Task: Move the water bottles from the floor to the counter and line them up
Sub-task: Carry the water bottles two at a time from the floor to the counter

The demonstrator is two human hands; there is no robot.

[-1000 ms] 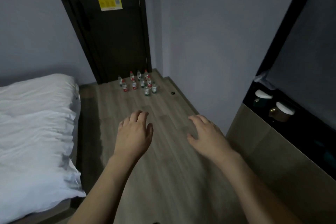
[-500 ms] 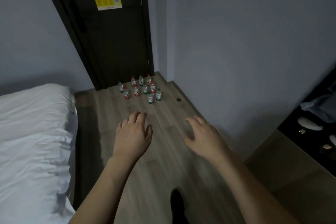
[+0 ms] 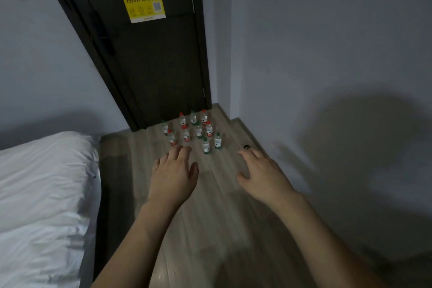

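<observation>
Several small water bottles (image 3: 198, 131) with red or green caps and labels stand upright in a cluster on the wooden floor (image 3: 210, 217), just in front of a dark door. My left hand (image 3: 173, 175) is stretched out palm down, fingers apart, holding nothing, its fingertips pointing at the near bottles but well short of them. My right hand (image 3: 261, 175) is also out and open, empty, to the right of the cluster. The counter is out of view.
A bed with white bedding (image 3: 42, 206) fills the left side. The dark door (image 3: 145, 58) carries a yellow Wi-Fi sticker (image 3: 143, 6). A grey wall (image 3: 327, 77) runs along the right. A small black round object (image 3: 246, 146) lies on the floor near the wall.
The view has swung left and forward toward the door, and the dark counter at the right has dropped out of sight. The bottles look nearer. Both hands stay open and empty.
</observation>
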